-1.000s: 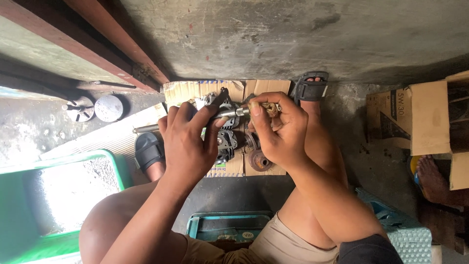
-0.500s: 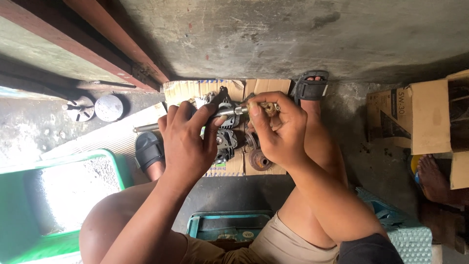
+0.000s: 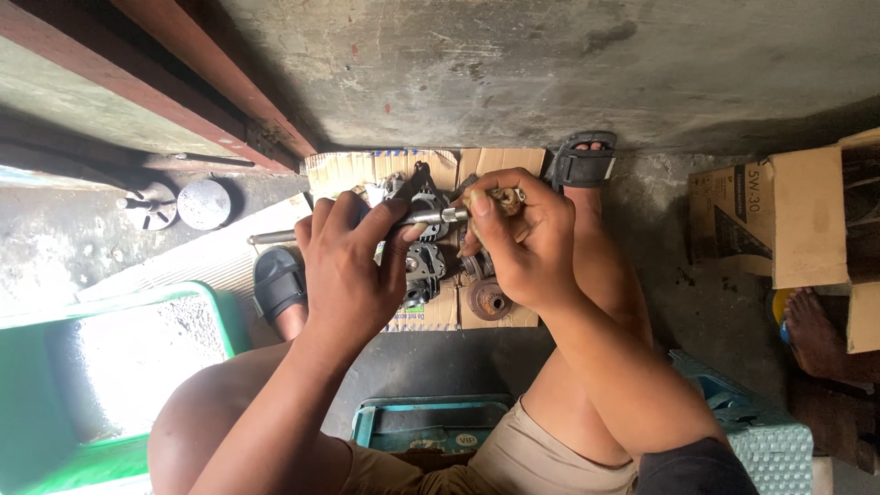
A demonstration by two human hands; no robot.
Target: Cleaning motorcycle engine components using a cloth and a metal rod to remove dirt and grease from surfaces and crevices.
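My left hand point(image 3: 346, 270) is closed around a short silver metal shaft point(image 3: 431, 216), thumb on its near side and fingers curled over the top. My right hand point(image 3: 522, 240) pinches a small wad of tan, frayed material point(image 3: 503, 201) hard against the shaft's right end, fingertips bunched tight on it. Both hands hold the shaft level just above a flattened sheet of brown corrugated cardboard point(image 3: 348, 170) spread on the concrete floor between my feet.

On that cardboard, right under my hands, lie dark grey cast-metal machine parts point(image 3: 423, 268) and a rusty round pulley-like disc point(image 3: 489, 300). Along the cardboard's near edge runs a pale printed strip, partly hidden by my left wrist.

My feet sit in black rubber sandals, the left sandal point(image 3: 277, 280) beside the cardboard and the right sandal point(image 3: 584, 165) at its far right corner. To the right stands an open brown cardboard box point(image 3: 807, 220) with black printing on its flap; a bare foot of another person point(image 3: 811, 330) rests beside it. A green plastic tub point(image 3: 110, 367) sits at my left, and a round grey metal lid point(image 3: 203, 203) lies near the wall. A teal plastic stool point(image 3: 431, 423) shows beneath me.
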